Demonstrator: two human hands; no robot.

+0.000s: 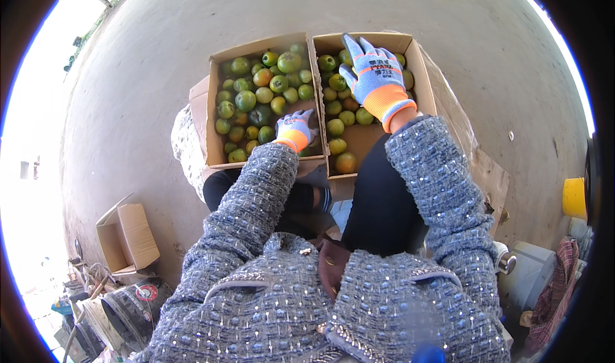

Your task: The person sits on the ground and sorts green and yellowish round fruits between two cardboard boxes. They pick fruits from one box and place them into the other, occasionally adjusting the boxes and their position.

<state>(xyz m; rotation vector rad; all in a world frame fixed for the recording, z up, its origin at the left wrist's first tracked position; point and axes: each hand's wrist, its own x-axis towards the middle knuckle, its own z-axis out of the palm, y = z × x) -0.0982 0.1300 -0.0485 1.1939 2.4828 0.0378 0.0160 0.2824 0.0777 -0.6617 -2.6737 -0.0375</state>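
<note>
Two open cardboard boxes stand side by side before me, both holding green and partly reddened tomatoes. My left hand (294, 126), in a grey-blue work glove with an orange cuff, reaches into the near right part of the left box (209, 118). Its fingers point down beside a bare patch of the bottom; whatever lies under them is hidden. Over the far part of the right box (424, 74) is my right hand (380, 72), gloved alike, thumb and index finger spread. Its palm side is hidden above the tomatoes (347, 118). A reddish tomato (346, 163) sits in that box's near left corner.
My dark-trousered knee (379, 190) presses close to the right box's near side. Flattened cardboard (490, 180) lies on the concrete floor (230, 12) at right. Further out are an empty-looking carton (132, 235), a black bucket (132, 310), a yellow container (574, 198) and a checked cloth (552, 295).
</note>
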